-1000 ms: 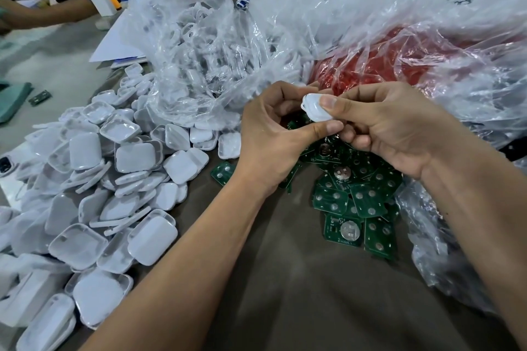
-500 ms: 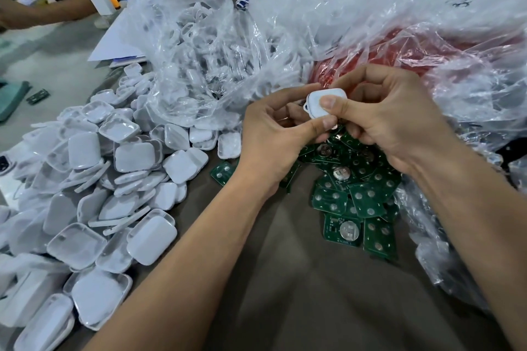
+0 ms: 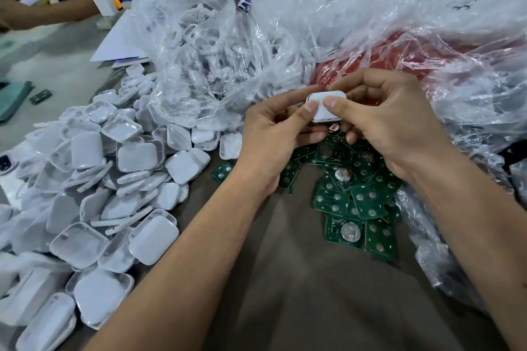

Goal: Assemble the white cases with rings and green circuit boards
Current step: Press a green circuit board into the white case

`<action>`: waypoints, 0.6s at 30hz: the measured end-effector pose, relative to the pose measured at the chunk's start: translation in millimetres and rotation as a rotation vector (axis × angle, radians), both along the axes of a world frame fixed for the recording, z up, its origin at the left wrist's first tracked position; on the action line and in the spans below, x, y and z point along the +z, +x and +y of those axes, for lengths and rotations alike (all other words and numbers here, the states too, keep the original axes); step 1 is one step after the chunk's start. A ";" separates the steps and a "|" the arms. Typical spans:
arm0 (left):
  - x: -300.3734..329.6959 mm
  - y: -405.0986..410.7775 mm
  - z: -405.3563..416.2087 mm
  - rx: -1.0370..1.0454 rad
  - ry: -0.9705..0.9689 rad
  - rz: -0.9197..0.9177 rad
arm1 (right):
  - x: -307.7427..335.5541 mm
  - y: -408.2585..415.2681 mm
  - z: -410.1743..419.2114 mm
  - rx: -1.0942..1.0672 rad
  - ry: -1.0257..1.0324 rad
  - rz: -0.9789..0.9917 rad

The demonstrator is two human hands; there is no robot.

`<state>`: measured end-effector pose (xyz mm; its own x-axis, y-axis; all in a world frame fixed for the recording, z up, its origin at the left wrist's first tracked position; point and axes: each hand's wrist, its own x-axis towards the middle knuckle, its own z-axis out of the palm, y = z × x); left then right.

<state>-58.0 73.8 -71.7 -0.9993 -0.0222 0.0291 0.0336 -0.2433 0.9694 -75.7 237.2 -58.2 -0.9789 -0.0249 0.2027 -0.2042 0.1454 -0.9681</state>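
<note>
While both hands squeeze it, the white case (image 3: 326,105) sits up in the air between them, above the pile of green circuit boards (image 3: 356,196). The left hand (image 3: 273,139) pinches it with the thumb on top and the fingers curled under. The right hand (image 3: 390,122) pinches it the same way from the other side. Both thumbs press on the flat top, close together.

The case looks small and light, made of hard, smooth plastic with round corners. It may be a bit slippery, so holding it by the edges and the flat faces looks best. It seems stiff, but a hard squeeze in the wrong spot could maybe crack the thin rim. I think the two halves are being pushed shut.

The boards are thin, flat and stiff, with shiny round metal spots. They look easy to scratch, so the edges are the safe place to hold.

On the left lies a big heap of loose case halves (image 3: 85,194), like little shallow trays. Behind sits a crinkly clear plastic bag (image 3: 199,60) full of white rings. Something red (image 3: 399,65) shows through more plastic on the right
</note>
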 end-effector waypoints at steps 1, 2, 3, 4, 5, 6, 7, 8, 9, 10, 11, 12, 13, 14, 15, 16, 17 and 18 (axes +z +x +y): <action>-0.4 0.1 0.1 0.003 -0.004 0.003 | -0.8 0.2 -0.7 -0.006 0.010 0.012; -0.6 0.4 0.2 0.004 -0.009 0.005 | -1.4 0.4 -1.1 -0.012 0.013 0.020; -0.5 0.6 0.2 0.004 -0.015 0.008 | -1.8 0.5 -1.2 -0.020 0.011 0.025; -0.4 0.9 0.3 -0.001 -0.019 0.012 | -2.2 0.6 -1.3 -0.029 0.009 0.027; 0.1 1.5 0.4 -0.009 -0.020 0.018 | -2.2 0.6 -1.2 -0.036 0.006 0.029; 0.5 2.1 0.4 -0.017 -0.017 0.024 | -2.2 0.7 -1.2 -0.038 0.003 0.029; 0.8 2.5 0.5 -0.021 -0.014 0.026 | -2.0 0.7 -1.3 -0.035 -0.004 0.028; 1.1 2.7 0.5 -0.021 -0.013 0.026 | -1.9 0.7 -1.4 -0.028 -0.015 0.023; 1.4 2.9 0.5 -0.020 -0.012 0.023 | -1.6 0.6 -1.2 -0.021 -0.029 0.015; 1.6 2.9 0.5 -0.017 -0.010 0.019 | -1.4 0.4 -1.1 -0.012 -0.044 0.003; 1.5 2.9 0.6 -0.014 -0.007 0.019 | -1.0 0.0 -0.6 -0.001 -0.057 -0.010; 1.4 2.7 0.5 -0.010 -0.007 0.021 | -0.8 -0.2 -0.2 0.010 -0.069 -0.022; 1.2 2.5 0.6 -0.007 -0.008 0.026 | -0.4 -0.4 0.6 0.017 -0.078 -0.030; 0.9 2.4 0.6 -0.004 -0.011 0.033 | -0.4 -0.6 0.9 0.018 -0.085 -0.037; 0.8 2.4 0.5 -0.003 -0.013 0.039 | -0.4 -0.9 1.4 0.013 -0.089 -0.042; 0.7 2.4 0.4 -0.004 -0.010 0.043 | -0.5 -1.3 1.5 0.004 -0.092 -0.048; 0.5 2.3 0.1 -0.007 -0.002 0.043 | -0.5 -1.4 1.4 -0.004 -0.096 -0.056; 0.0 2.1 -0.1 -0.012 0.011 0.039 | -0.5 -1.4 1.0 -0.006 -0.106 -0.066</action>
